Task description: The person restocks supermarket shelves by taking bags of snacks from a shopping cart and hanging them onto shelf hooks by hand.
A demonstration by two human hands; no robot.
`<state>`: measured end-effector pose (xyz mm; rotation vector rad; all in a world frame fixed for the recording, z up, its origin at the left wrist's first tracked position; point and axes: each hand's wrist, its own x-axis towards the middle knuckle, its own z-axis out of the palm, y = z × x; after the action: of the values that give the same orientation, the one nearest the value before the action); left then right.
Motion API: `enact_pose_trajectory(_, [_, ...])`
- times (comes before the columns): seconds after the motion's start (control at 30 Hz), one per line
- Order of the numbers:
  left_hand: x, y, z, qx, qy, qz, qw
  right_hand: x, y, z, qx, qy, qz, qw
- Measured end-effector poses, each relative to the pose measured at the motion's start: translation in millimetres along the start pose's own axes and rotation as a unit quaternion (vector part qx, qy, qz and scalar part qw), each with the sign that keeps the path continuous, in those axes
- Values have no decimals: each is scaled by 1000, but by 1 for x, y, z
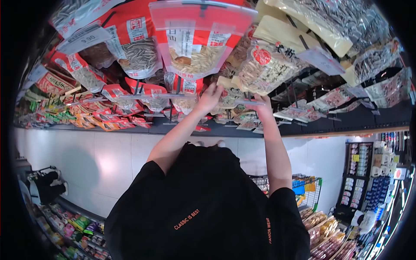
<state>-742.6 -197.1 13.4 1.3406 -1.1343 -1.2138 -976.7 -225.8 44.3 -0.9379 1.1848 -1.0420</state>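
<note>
My left hand reaches up to the hanging packets, its fingers closed at the left edge of a cream-topped snack packet. To the right, my right hand is raised below a large clear bag of pale seeds or nuts. Its fingers are partly hidden behind a clear label strip, so its grip cannot be made out. A red-topped bag of pale seeds hangs above and left of my left hand.
Rows of bags hang on metal hooks, with price tags in front. A dark shelf edge runs below them. Behind me are a shopping cart, packed shelves and, at far left, another person.
</note>
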Motion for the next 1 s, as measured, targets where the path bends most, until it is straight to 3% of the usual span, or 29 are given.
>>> enact_pose_trajectory(0.13, [6,-4,-2,23,4,2,1000,0,9,-3,-31,1,-64,997])
enact_pose_trajectory(0.27, [12,-4,-4,51,14,55,997,9,15,-6,-5,3,-63,998])
enact_pose_trajectory(0.37, [6,15,-9,70,-7,-5,997,11,15,-6,-42,21,-51,998])
enact_pose_trajectory(0.47, [17,-3,-6,69,-6,18,997,13,16,-8,-26,4,-50,998])
enact_pose_trajectory(0.7, [-6,-9,-6,-36,-17,32,999,-10,10,-9,-35,-5,-41,999])
enact_pose_trajectory(0.8, [-28,-29,-10,-76,0,31,997,-36,13,-10,-30,55,-53,997])
enact_pose_trajectory(0.93, [-63,-40,-6,-135,1,-14,991,-86,23,-23,-43,64,25,997])
enact_pose_trajectory(1.0, [-69,-72,1,-139,5,47,989,-117,30,-33,-52,52,59,996])
